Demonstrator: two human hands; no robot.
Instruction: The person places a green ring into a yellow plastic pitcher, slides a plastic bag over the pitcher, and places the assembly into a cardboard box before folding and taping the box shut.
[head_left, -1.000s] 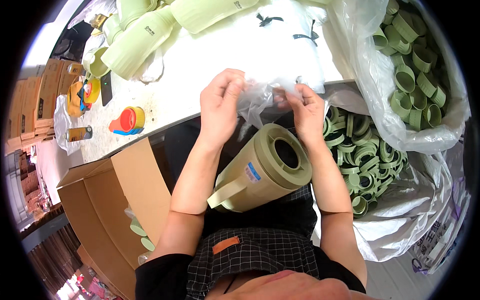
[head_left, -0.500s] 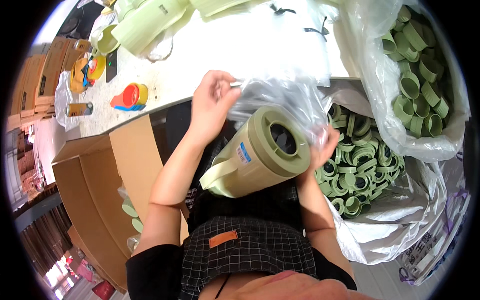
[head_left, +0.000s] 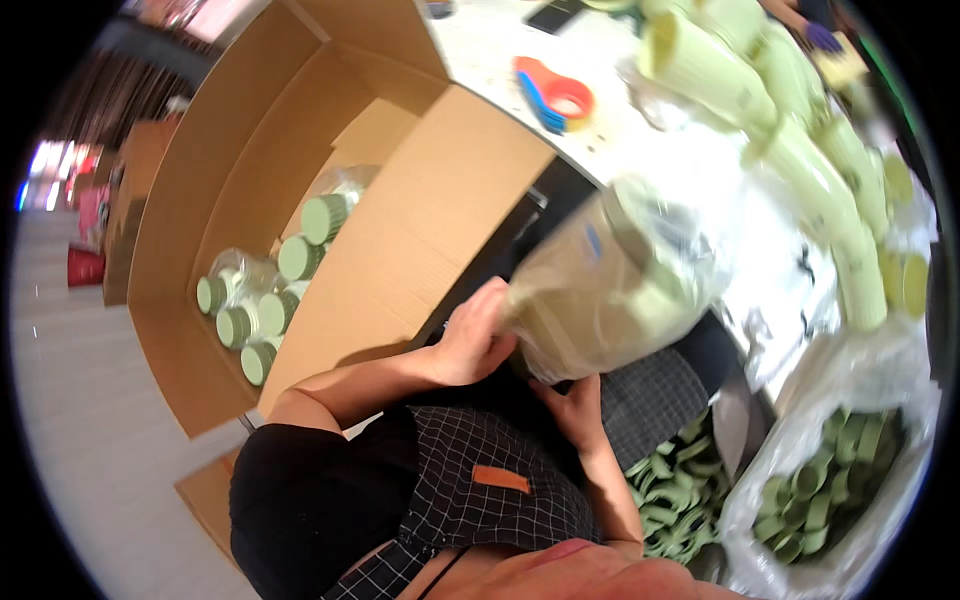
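A pale green jug (head_left: pixel 590 262), tilted, sits inside a clear plastic bag (head_left: pixel 560 335) in front of my chest. Its lid end points up and away, blurred by motion. My left hand (head_left: pixel 472 338) is closed on the bag at the jug's left side, where the handle shows faintly through the plastic. Below the jug, my right hand (head_left: pixel 575 408) holds its lower end through the bag, with thumb and fingers apart around it; the fingertips are partly hidden.
A large open cardboard box (head_left: pixel 240 190) at left holds several bagged jugs with green lids (head_left: pixel 325 218). On the white table (head_left: pixel 480 50) are a red and blue tape dispenser (head_left: pixel 558 98) and several green jug bodies (head_left: pixel 705 70). Bags of green parts (head_left: pixel 825 480) stand at lower right. A co-worker's gloved hand (head_left: pixel 822 38) shows far right.
The jug, bare before, is now inside the clear bag. My view has swung left toward the cardboard box, and both hands have shifted to the jug's lower end.
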